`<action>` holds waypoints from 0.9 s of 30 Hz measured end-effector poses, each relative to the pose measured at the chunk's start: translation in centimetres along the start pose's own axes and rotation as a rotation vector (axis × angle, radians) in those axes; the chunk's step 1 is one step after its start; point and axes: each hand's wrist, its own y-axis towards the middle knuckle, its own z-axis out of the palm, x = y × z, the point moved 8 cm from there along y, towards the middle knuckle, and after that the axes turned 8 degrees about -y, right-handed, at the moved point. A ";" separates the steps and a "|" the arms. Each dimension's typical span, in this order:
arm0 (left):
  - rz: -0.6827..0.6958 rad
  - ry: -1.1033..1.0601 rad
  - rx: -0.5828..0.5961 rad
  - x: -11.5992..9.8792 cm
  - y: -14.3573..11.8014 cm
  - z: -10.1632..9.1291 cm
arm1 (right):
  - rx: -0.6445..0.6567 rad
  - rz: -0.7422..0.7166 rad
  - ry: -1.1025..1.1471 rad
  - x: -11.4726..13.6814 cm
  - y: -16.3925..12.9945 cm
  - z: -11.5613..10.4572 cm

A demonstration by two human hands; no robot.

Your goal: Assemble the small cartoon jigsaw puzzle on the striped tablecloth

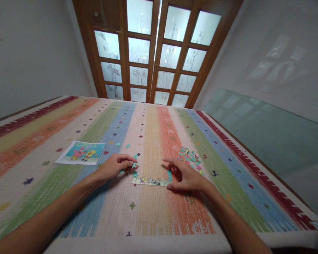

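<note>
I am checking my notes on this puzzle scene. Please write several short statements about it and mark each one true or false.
1. The left hand pinches a puzzle piece. True.
2. The reference picture lies right of the right hand. False: it lies left of the left hand.
3. A joined strip of pieces lies between the hands. True.
4. The pile of loose pieces sits on the glass panel. False: it sits on the striped cloth.

Home room: frosted-glass wooden doors (153, 53), striped tablecloth (153, 211), jigsaw pieces (189, 156).
</note>
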 end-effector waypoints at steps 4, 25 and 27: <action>0.059 0.165 -0.046 -0.4 0.2 -0.3 | -0.002 0.010 -0.021 -0.1 0.0 0.0; 0.317 0.563 -0.038 -2.0 -0.3 0.3 | 0.021 0.006 -0.006 0.3 0.0 -0.1; 0.374 0.681 -0.054 -2.4 -0.6 0.4 | 0.024 0.002 -0.010 0.3 0.0 0.0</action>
